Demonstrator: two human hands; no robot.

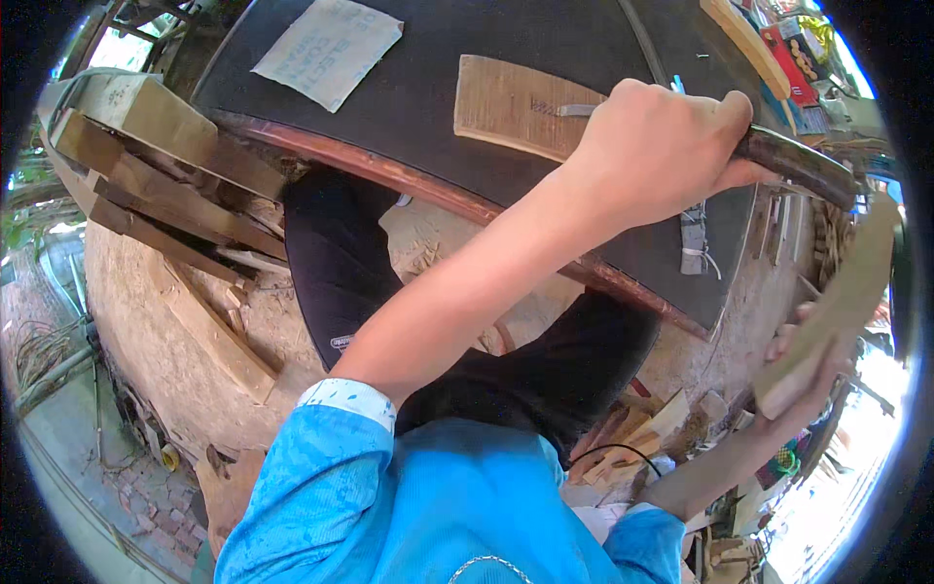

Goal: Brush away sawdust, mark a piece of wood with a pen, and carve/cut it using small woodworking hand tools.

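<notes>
My left hand point(662, 146) reaches across to the right, fingers closed around a chisel point(798, 167). Its dark round handle points right, while its flat metal blade comes out on the left over a brown wooden board point(506, 102). Small dark marks show on the board by the blade tip. Out at the right, my right hand point(812, 355) grips a long flat piece of wood point(827, 311), tilted up. The upper end of that wood is close to the chisel handle's end; whether they touch I cannot tell.
The board lies on a black-topped table point(409, 127) with a reddish wooden edge point(350, 156). A printed pale sheet point(331, 54) lies at the far left. Timber beams point(165, 165) are stacked at left. Wood scraps point(632, 438) lie by my right leg. A red packet point(790, 63) sits far right.
</notes>
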